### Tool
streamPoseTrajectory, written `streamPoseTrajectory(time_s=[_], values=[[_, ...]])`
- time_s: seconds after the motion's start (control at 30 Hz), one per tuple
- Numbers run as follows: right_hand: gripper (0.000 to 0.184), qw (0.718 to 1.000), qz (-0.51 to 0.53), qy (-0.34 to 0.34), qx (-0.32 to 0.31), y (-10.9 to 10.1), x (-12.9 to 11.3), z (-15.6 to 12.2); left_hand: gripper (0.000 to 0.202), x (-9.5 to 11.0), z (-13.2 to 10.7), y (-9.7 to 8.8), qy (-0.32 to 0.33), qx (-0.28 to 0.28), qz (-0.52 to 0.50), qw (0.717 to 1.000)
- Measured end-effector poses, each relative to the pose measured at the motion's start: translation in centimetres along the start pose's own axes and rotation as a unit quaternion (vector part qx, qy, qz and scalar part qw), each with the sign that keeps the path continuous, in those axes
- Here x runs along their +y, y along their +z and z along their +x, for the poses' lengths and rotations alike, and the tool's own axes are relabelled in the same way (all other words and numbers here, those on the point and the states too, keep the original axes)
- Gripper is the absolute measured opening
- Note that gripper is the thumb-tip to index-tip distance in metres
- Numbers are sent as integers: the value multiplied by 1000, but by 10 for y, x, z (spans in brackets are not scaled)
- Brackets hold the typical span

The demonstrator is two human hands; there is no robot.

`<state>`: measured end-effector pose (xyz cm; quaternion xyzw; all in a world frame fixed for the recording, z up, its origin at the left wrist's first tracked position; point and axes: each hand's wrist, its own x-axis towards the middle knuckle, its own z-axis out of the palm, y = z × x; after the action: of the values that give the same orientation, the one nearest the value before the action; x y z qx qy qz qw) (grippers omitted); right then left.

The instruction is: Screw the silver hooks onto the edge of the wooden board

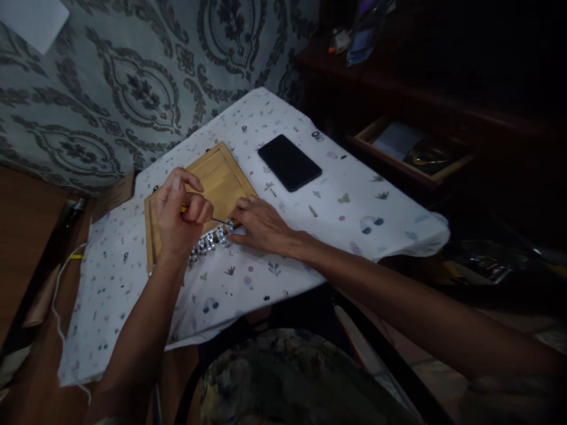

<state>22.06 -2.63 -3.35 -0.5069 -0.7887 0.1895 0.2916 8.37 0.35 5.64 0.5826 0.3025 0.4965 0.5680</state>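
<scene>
My left hand (182,215) is closed around a screwdriver (220,221); a bit of yellow handle shows between the fingers, and the thin dark shaft points right. Its tip meets a shiny metal clip (230,225) at the near edge of a wooden frame (201,162) with a recessed panel. Thumb and fingers of my right hand (261,224) pinch at that same clip from the right side. Several more curved metal clips (211,241) sit in a row along this edge, left of the fingertips. My left forearm hides the frame's near left part.
A black phone (290,162) lies on the patterned white tablecloth (310,218), behind my right hand. A cardboard piece (114,198) stands at the left table edge, and a white cable (57,313) hangs there. An open drawer (411,147) juts out on the right. Patterned fabric (142,88) hangs behind.
</scene>
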Motion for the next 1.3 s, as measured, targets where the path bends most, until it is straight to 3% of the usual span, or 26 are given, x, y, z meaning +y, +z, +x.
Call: streamPoseTrajectory(time_s=[0.2, 0.5, 0.67, 0.87, 1.1, 1.3], values=[[33, 1000, -4, 1, 2, 0, 0, 0, 33, 2, 7, -1, -44, 8, -4, 999], [32, 1000, 1, 8, -9, -3, -3, -1, 18, 7, 9, -4, -79, -25, -4, 997], [32, 1000, 1, 6, 2, -2, -2, 0, 13, 8, 14, -10, -44, -111, 71, 990], [31, 1000, -4, -3, 3, -1, 0, 0, 36, 4, 13, -12, 43, -55, 188, 980], [34, 1000, -12, -1, 2, -2, -1, -1, 35, -6, 3, 14, 27, -24, 43, 998], [29, 1000, -3, -6, 7, -4, -2, -2, 38, -8, 15, 10, 13, -56, 44, 997]])
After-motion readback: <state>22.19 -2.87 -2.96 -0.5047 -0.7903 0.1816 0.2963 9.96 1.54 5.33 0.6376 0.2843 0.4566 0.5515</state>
